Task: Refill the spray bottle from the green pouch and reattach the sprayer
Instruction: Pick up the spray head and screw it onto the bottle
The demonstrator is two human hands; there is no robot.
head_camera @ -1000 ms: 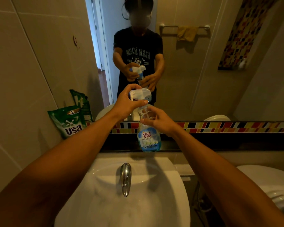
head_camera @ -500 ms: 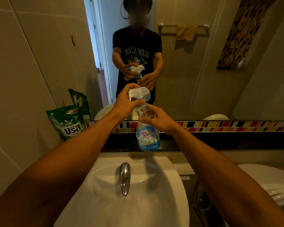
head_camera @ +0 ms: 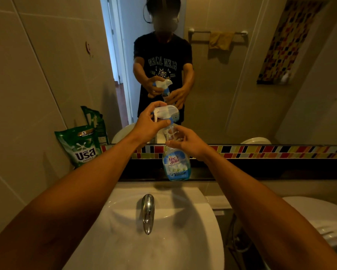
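A clear spray bottle with a blue label stands on the dark ledge behind the sink. Its white sprayer sits on the neck, and my left hand is wrapped around the sprayer from the left. My right hand grips the bottle's upper body just under the neck. The green pouch leans upright against the tiled wall at the left end of the ledge, apart from both hands.
A white basin with a chrome tap lies right below the bottle. A mirror backs the ledge above a strip of coloured tiles. A white toilet stands at the lower right.
The left hand has shifted slightly around the sprayer and the right hand's fingers have moved on the bottle. The bottle stays on the ledge.
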